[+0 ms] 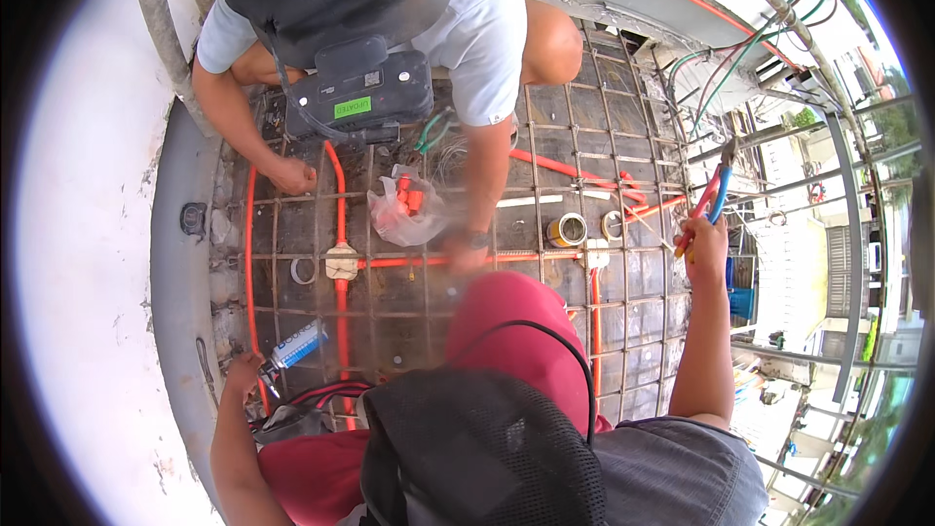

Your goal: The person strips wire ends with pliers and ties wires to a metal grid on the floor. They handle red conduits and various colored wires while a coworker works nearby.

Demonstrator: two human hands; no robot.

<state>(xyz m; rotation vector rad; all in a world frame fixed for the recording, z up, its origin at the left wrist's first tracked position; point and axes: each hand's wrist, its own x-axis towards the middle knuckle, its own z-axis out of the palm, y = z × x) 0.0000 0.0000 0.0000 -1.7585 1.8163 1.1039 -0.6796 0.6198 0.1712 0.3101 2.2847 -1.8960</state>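
Note:
My left hand (243,371) is at the lower left, wrapped round the valve end of a gas torch (300,343). Its blue-and-white canister slants up to the right, and a metal nozzle hangs below the fingers. Raised at the right, my right hand (705,242) grips a pair of pliers (722,181) with red and blue handles. Their jaws point upward, away from the floor. Between my hands, orange conduit (429,261) runs through a grid of steel bars, joined at a whitish junction box (341,261) and another box (596,254).
Opposite me a person crouches; one hand (466,251) is blurred over the conduit. A plastic bag (405,206) with orange fittings, an open can (566,230), a tape roll (303,271) and green-handled pliers (431,132) lie on the grid. A wall (88,263) borders the left, scaffold pipes (847,263) the right.

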